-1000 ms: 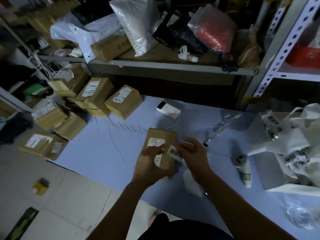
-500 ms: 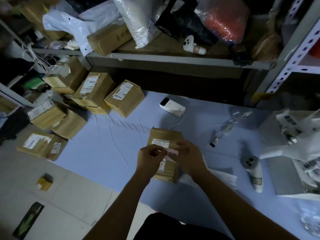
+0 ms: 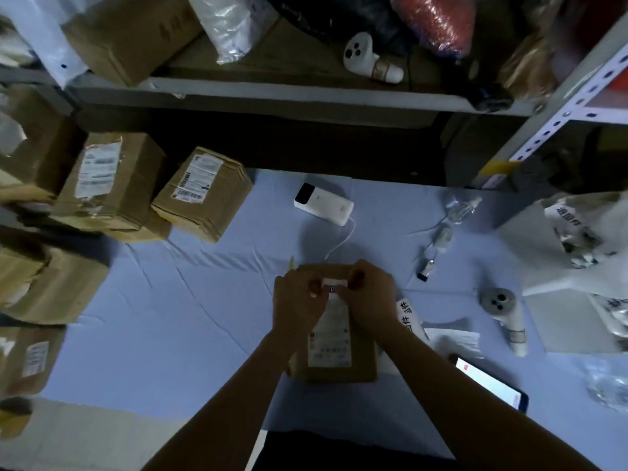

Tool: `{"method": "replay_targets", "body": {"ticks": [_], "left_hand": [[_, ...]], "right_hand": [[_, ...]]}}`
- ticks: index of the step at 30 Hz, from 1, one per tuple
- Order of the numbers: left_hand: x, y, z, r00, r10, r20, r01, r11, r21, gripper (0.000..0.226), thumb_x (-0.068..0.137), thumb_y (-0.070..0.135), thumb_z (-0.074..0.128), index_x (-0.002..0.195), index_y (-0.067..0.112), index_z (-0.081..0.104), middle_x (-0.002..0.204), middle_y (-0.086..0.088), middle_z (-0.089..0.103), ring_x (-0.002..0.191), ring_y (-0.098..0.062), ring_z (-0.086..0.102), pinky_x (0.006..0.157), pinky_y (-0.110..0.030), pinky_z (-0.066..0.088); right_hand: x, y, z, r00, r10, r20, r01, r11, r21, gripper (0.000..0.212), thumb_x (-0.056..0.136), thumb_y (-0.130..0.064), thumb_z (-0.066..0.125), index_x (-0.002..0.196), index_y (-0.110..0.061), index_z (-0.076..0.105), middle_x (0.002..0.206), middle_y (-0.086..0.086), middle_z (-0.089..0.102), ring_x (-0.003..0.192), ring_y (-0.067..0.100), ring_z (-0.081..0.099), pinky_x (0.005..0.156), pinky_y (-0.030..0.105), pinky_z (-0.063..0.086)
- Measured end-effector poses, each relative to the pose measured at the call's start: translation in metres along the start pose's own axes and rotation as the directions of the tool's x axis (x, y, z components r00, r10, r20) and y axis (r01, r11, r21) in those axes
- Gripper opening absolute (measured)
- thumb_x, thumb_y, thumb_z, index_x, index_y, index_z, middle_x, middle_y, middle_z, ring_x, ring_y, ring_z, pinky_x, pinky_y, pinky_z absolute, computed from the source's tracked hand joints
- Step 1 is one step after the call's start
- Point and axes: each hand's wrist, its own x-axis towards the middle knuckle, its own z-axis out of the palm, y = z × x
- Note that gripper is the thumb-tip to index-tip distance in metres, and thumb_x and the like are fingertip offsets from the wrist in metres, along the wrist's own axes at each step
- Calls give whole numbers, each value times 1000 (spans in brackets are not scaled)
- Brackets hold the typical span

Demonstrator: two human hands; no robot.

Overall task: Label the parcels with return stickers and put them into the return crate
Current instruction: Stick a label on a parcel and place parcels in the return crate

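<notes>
A small brown cardboard parcel (image 3: 334, 363) with a white shipping label lies on the light blue sheet (image 3: 176, 321) in front of me. My left hand (image 3: 297, 302) and my right hand (image 3: 368, 295) rest on its far end, fingertips pinching a small white return sticker (image 3: 334, 286) from either side against the top of the parcel. A strip of return stickers (image 3: 409, 316) with black characters lies just right of the parcel. A white crate (image 3: 560, 321) holding bags with the same stickers stands at the right edge.
Several labelled brown parcels (image 3: 200, 193) are stacked at the left. A white power bank (image 3: 323, 203) with its cable lies behind the parcel. A white controller (image 3: 506, 317), a lit phone (image 3: 489, 385) and small clips (image 3: 438, 239) lie to the right. A metal shelf (image 3: 306, 93) overhangs the back.
Both hands moved from the parcel's middle to its far end, bringing the sticker onto the top of the box. The camera tilted down and closer.
</notes>
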Motion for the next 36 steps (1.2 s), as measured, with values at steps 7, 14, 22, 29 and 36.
{"method": "replay_targets", "body": {"ticks": [7,14,22,29,36], "left_hand": [[11,-37,3,960,184,211,-183,983,-25,20,93,34,59,110,29,69,103,3,73,97,-20,68,90,-52,53],[1,-58,-12,984,154,94,-138,978,-158,6,87,27,77,92,26,75,88,9,64,79,-10,61,72,-31,54],[-54,-65,-21,861,-188,472,448,720,-530,60,88,48,72,144,39,53,130,13,66,120,-10,62,97,-31,55],[-131,-50,-77,902,-323,285,429,612,-664,40,102,21,58,135,43,52,124,14,69,105,-4,69,84,-27,60],[-236,-81,-176,877,-475,74,385,602,-699,37,104,26,55,135,47,55,117,12,73,99,-6,72,68,-24,60]], "right_hand": [[-10,14,8,996,-14,-91,-13,957,-290,15,86,-44,74,87,-28,74,97,-8,56,82,12,55,73,33,49],[-28,43,3,985,121,-127,-112,991,77,16,88,-34,77,101,-26,80,97,-12,62,94,15,65,82,31,53],[-54,37,-4,972,234,32,-223,863,453,33,84,-33,81,116,-35,73,103,-10,74,91,8,73,79,40,64],[-97,-1,19,988,-8,155,-90,784,615,40,82,-18,83,114,-38,70,108,-6,76,98,12,74,80,45,63],[-181,-70,80,928,-250,276,17,769,640,41,84,-28,83,123,-29,72,113,-15,75,104,5,71,92,43,60]]}}
